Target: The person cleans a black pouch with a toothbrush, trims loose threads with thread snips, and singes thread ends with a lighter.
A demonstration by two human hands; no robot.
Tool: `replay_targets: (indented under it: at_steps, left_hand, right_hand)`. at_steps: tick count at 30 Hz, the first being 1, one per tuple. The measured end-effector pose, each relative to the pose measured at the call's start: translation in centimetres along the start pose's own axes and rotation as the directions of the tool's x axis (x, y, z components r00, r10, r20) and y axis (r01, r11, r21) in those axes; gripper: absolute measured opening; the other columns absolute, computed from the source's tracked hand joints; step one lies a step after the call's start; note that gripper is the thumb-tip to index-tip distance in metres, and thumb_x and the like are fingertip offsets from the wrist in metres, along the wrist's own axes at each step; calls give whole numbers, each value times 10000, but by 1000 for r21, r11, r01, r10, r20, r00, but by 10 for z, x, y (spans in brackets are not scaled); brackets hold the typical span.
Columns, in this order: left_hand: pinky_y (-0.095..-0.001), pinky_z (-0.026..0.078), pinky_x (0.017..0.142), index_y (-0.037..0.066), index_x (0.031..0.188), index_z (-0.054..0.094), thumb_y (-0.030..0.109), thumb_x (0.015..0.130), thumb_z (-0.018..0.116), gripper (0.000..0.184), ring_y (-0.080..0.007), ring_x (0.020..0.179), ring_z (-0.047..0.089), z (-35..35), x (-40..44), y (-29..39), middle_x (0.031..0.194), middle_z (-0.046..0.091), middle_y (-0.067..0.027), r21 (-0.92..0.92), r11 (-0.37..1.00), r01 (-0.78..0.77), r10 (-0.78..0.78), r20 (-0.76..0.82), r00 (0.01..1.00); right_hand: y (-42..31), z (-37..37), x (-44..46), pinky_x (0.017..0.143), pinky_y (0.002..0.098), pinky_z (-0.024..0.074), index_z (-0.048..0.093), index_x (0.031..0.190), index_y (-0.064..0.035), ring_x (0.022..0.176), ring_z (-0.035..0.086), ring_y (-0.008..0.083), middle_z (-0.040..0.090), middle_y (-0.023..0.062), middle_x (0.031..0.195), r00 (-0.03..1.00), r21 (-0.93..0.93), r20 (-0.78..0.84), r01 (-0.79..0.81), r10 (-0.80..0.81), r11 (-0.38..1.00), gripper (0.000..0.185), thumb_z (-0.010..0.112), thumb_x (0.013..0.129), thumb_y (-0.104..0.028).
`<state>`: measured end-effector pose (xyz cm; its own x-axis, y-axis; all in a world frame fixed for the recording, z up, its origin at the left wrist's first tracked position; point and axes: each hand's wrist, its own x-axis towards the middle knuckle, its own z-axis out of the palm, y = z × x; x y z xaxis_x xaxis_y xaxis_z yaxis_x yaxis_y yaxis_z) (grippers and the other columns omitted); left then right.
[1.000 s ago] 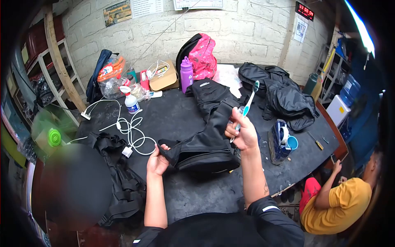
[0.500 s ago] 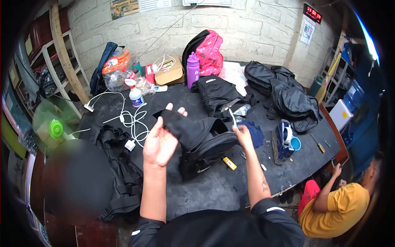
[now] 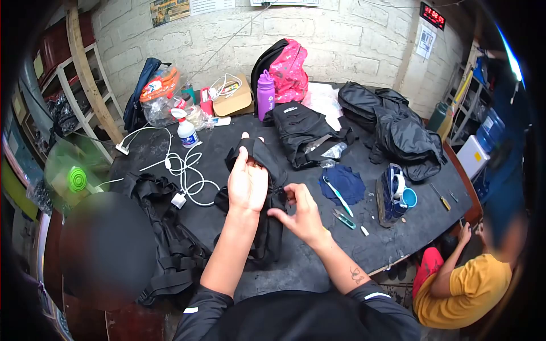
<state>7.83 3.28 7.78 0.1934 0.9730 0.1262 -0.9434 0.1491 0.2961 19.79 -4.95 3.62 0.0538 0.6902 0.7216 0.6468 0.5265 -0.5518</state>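
A small black backpack [image 3: 267, 233] stands tilted on the dark table in front of me. My left hand [image 3: 248, 184], palm up, is closed on its upper fabric, fingertips showing above the cloth. At the bag's right side is my right hand [image 3: 302, 215], thumb and fingers apart and the fingertips at the fabric. To the right, a toothbrush [image 3: 337, 196] lies partly on a dark blue cloth [image 3: 350, 183]. Close below it are green-handled thread snips [image 3: 344, 220] and a small white piece [image 3: 364, 231].
Another black backpack [image 3: 301, 133], a purple bottle [image 3: 265, 96] and a pink bag [image 3: 290, 68] stand behind. A tape dispenser [image 3: 389, 196] and screwdriver [image 3: 441, 199] lie right. White cable [image 3: 190, 170] and black straps [image 3: 170, 250] lie left. A person in yellow [image 3: 466, 290] sits right.
My right hand has put the toothbrush down by the blue cloth and moved left to the backpack. My left hand has shifted right, turning the bag more upright.
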Motion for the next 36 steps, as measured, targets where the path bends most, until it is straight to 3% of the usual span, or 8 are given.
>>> replay_targets:
  at_steps: [5, 9, 16, 23, 27, 29, 31, 36]
  left_hand:
    - [-318, 359, 980, 84, 1263, 468, 225, 980, 396, 324, -172, 1088, 493, -67, 17, 25, 1156, 541, -89, -38, 995, 91, -50, 603, 796]
    - [-247, 390, 821, 20, 1073, 521, 184, 915, 553, 230, -78, 880, 490, -22, -37, 8, 963, 547, -6, 818, 546, -181, 249, 48, 967]
    - [-272, 244, 1065, 20, 1456, 104, -19, 842, 477, 720, -159, 1298, 313, -23, -54, 15, 1444, 271, -94, 656, 735, -168, 26, 221, 975]
    - [-346, 280, 1069, 95, 1469, 124, 81, 842, 468, 716, -225, 1258, 395, -31, -59, 20, 1411, 345, -103, 278, 960, -32, -54, 295, 954]
    - [-340, 397, 978, 71, 1374, 328, 211, 883, 572, 566, -243, 1135, 506, -78, -12, 40, 1231, 515, -114, 286, 942, 173, -186, 19, 982]
    - [-290, 445, 827, 27, 1216, 474, 135, 867, 609, 389, -180, 912, 535, -89, -11, 35, 999, 548, -80, 881, 471, 55, 412, -274, 869]
    - [-288, 444, 771, 27, 1152, 537, 58, 851, 584, 307, -124, 782, 492, -69, -23, 28, 872, 515, -36, 945, -173, -276, 669, 318, 671]
    - [-376, 423, 797, 31, 956, 603, 113, 730, 655, 246, -270, 869, 577, -6, -45, -8, 837, 583, -91, 548, -440, -711, -93, 760, 644]
  right_hand:
    - [9, 13, 8, 543, 268, 431, 587, 833, 14, 599, 516, 153, 534, 74, 724, 999, 108, -32, -25, 29, 994, 102, 663, 770, -12]
    - [-6, 7, 20, 510, 291, 385, 568, 755, 11, 574, 488, 181, 492, 87, 654, 999, 145, -31, 36, -32, 989, 68, 633, 776, 4]
    - [24, -4, 48, 550, 311, 361, 510, 685, -2, 565, 437, 172, 462, 65, 609, 974, 118, -138, -162, 178, 980, 224, 597, 844, -135]
    - [124, 18, -2, 820, 309, 457, 620, 993, 3, 901, 593, 192, 647, 92, 952, 602, 658, 428, -719, 674, 224, 474, 385, 960, -407]
    - [111, -6, -28, 922, 392, 450, 564, 1126, -4, 1060, 577, 262, 623, 138, 1093, 440, 537, 840, -756, 316, -374, 418, 371, 973, -341]
    - [109, -13, -28, 928, 398, 461, 562, 1105, -25, 1016, 602, 236, 632, 106, 1068, 540, 640, 765, -701, 352, -316, 296, 465, 952, -259]
    - [99, -12, -20, 877, 378, 490, 576, 1006, -51, 942, 620, 199, 639, 64, 997, 594, 671, 741, -682, 313, -292, 193, 554, 915, -220]
    - [86, 14, -8, 804, 342, 495, 562, 980, -42, 874, 609, 165, 625, 57, 963, 624, 653, 751, -651, 217, -388, 155, 572, 901, -175]
